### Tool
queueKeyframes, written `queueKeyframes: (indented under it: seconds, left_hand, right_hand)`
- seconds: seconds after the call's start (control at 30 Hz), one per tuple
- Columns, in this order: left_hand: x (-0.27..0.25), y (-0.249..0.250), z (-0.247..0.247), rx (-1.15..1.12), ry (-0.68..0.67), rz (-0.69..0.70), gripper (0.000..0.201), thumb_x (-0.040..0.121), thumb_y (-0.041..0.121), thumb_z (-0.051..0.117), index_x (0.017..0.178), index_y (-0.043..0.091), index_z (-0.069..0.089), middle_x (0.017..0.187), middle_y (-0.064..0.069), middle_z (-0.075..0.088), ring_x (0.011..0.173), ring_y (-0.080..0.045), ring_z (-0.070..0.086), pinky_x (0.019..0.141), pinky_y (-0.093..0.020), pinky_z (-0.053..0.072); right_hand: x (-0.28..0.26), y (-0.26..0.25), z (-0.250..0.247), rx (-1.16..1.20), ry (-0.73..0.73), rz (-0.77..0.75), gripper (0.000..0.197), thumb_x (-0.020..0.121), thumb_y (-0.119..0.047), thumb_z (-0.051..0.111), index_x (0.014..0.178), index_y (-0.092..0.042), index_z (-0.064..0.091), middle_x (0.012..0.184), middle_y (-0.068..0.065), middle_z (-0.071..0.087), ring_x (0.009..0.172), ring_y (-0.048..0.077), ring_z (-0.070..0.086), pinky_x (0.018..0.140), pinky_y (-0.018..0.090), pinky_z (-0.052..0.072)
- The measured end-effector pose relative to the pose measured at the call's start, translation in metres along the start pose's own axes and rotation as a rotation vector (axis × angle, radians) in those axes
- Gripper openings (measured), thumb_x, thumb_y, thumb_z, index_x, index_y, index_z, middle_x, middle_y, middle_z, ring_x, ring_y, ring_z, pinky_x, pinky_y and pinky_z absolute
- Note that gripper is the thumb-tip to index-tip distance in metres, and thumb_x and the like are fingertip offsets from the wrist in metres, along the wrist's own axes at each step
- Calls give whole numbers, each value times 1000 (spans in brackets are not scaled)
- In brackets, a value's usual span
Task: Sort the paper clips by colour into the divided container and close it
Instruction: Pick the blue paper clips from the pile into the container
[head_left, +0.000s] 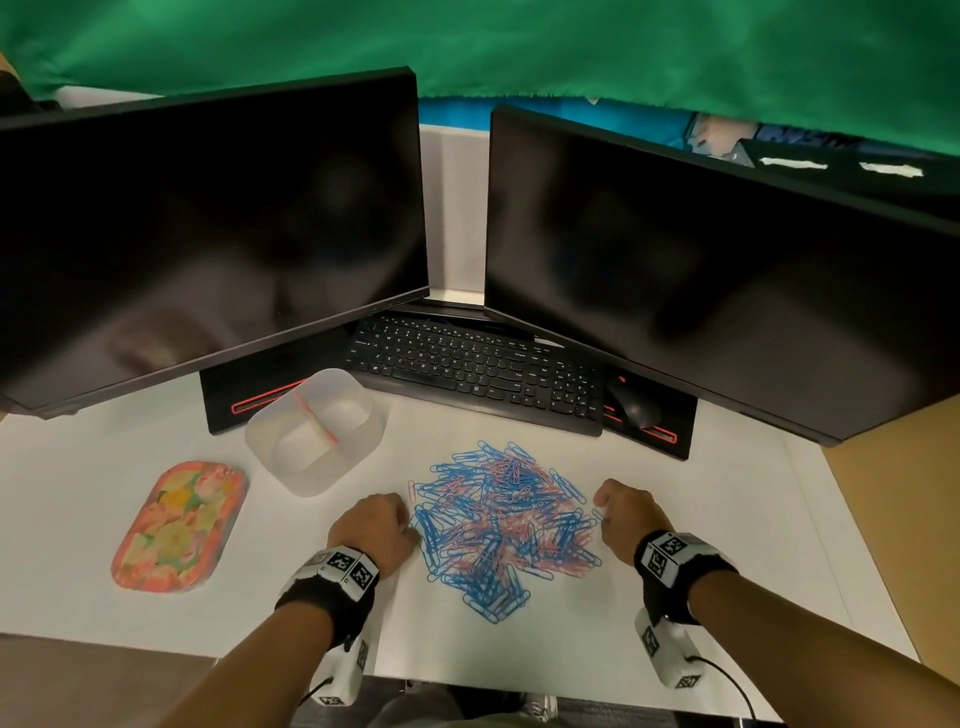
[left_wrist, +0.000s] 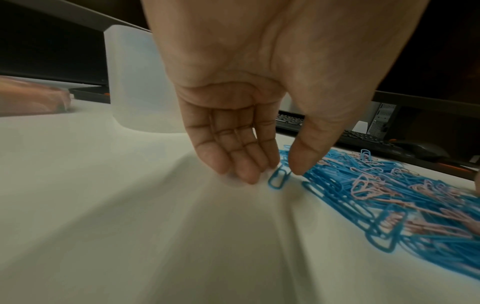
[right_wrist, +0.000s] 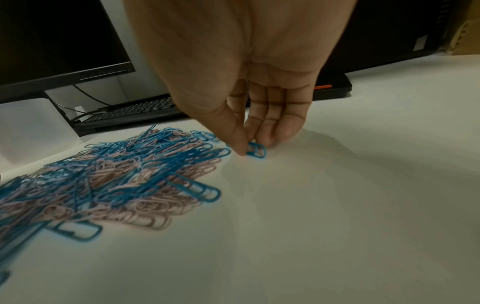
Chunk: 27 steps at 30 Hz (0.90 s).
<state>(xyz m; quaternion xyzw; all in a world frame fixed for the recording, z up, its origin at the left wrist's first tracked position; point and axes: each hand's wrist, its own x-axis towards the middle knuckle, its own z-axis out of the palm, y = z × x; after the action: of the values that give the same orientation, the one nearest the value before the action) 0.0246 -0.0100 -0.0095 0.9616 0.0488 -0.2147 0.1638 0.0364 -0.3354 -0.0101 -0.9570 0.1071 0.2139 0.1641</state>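
A mixed pile of blue and pink paper clips (head_left: 504, 525) lies on the white table between my hands. My left hand (head_left: 402, 519) is at the pile's left edge. In the left wrist view its thumb and index finger pinch one blue paper clip (left_wrist: 279, 178), which is tilted up off the table. My right hand (head_left: 602, 506) is at the pile's right edge, where thumb and fingers pinch another blue clip (right_wrist: 257, 151) against the table. The translucent divided container (head_left: 317, 431) stands open at the back left with a pink divider. Its flowered lid (head_left: 179, 527) lies further left.
A black keyboard (head_left: 467, 364) and mouse (head_left: 631, 402) sit behind the pile. Two dark monitors (head_left: 208, 234) overhang the back of the table. The table's front edge runs just under my wrists, and a brown surface (head_left: 909, 519) borders it on the right.
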Motion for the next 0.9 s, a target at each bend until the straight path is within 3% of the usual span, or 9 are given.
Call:
queueKeyframes:
  seconds: [0.2,0.43,0.53,0.6,0.7,0.77,0.83,0.9]
  left_hand:
    - [6,0,4,14,4,-5,10,85,33,53,86,24,56,104,0,64,94,-22,60,74,-27,44]
    - [5,-9,-2,-105,17,-26,5,82,20,53,79,24,52,94,-4,67,90,-26,62,70,-25,42]
    - [6,-16,-5,-325,14,-61,24,80,12,57,91,32,52,85,-1,69,84,-21,64,72,-23,43]
    - [7,-20,-5,-412,-16,-82,31,80,11,58,98,35,53,81,1,68,81,-17,63,74,-23,43]
    - [12,-20,-4,-608,-47,-120,22,78,9,57,85,28,67,77,-3,70,78,-22,67,77,-28,53]
    - [13,-15,-4,-784,-51,-150,21,82,3,52,79,16,68,71,-10,70,69,-27,64,78,-37,56]
    - [12,-9,-4,-928,-74,-188,21,85,-6,47,76,5,64,66,-15,62,63,-26,56,71,-38,54]
    - [12,-5,-4,-954,-95,-216,22,84,-6,44,75,4,60,65,-13,57,62,-25,51,63,-32,47]
  right_hand:
    - [1,2,-2,4,-8,-19,21,89,-6,55,108,-11,61,109,8,63,97,22,61,79,24,48]
    - [10,-1,-15,266,-28,30,25,88,-1,50,109,-9,61,108,5,63,105,25,57,84,23,40]
    - [16,-3,-17,387,-114,45,31,88,-2,53,117,-11,57,97,6,65,91,22,60,80,26,45]
    - [18,-6,-19,446,-186,60,27,90,0,46,113,-11,57,91,7,62,78,18,61,66,24,46]
    - [20,-13,-24,496,-228,101,24,91,0,39,92,-12,59,78,5,56,64,15,54,55,23,40]
    - [21,-16,-23,486,-179,90,21,91,-4,42,84,-13,58,77,6,55,64,16,50,57,24,38]
    - [22,-18,-20,416,-98,58,11,90,-7,49,88,-13,58,87,5,57,78,19,53,66,25,39]
    - [20,-20,-17,380,-55,47,15,85,-4,54,94,-16,57,89,2,56,82,19,53,62,22,39]
